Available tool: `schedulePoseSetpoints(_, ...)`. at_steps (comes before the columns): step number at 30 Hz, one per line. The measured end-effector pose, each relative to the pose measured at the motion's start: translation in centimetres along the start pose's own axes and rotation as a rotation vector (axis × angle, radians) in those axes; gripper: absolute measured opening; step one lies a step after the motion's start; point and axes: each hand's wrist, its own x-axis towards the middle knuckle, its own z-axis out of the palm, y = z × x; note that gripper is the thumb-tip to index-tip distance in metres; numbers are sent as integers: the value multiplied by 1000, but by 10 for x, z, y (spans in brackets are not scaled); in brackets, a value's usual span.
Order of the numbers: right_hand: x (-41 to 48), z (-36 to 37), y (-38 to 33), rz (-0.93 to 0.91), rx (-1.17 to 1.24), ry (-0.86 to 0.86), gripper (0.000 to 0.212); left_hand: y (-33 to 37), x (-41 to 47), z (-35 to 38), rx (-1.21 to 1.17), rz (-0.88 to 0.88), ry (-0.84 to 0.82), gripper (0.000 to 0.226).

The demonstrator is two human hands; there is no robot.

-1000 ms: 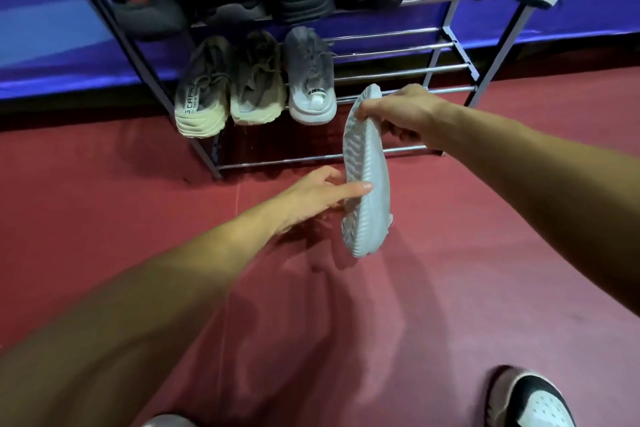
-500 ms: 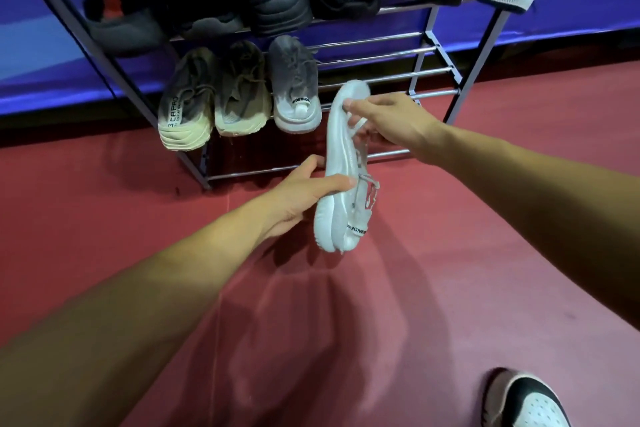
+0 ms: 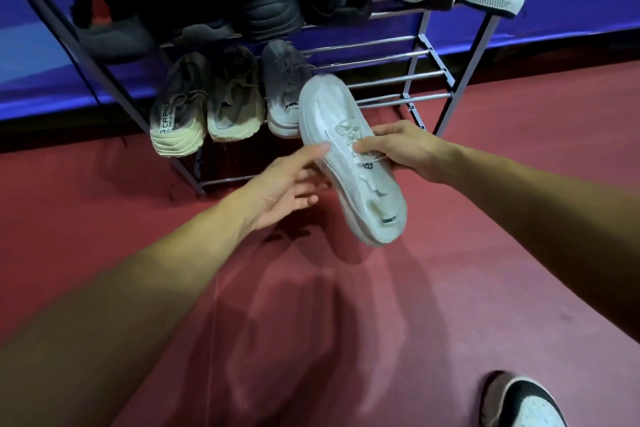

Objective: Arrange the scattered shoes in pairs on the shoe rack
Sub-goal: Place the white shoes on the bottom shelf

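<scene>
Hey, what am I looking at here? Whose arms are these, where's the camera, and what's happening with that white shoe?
There is no machine here. These are a person's two bare arms, filmed by a wide-angle camera worn on their head and looking down. The right hand grips a white lace-up sneaker by its laced middle, above the red floor. The open left hand touches its side. Ahead stands a metal shoe rack, with a beige pair and one grey sneaker on the low shelf and dark shoes above. A black-and-white shoe shows at bottom right.

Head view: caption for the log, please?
Right hand holds white shoe before the rack; left hand touches it.
</scene>
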Motion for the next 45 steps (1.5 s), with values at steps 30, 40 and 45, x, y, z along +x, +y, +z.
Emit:
schedulePoseSetpoints(30, -6, -10, -18, -487, -543, 208, 28, -10, 0, -40, 161, -142, -148, 20)
schedulePoseSetpoints(40, -6, -2, 3, -187, -83, 491, 35, -9, 17, -8, -173, -23, -48, 18)
schedulePoseSetpoints(45, -5, 3, -1, -1, 223, 298, 20, 2, 36, 17, -312, 30, 96, 17)
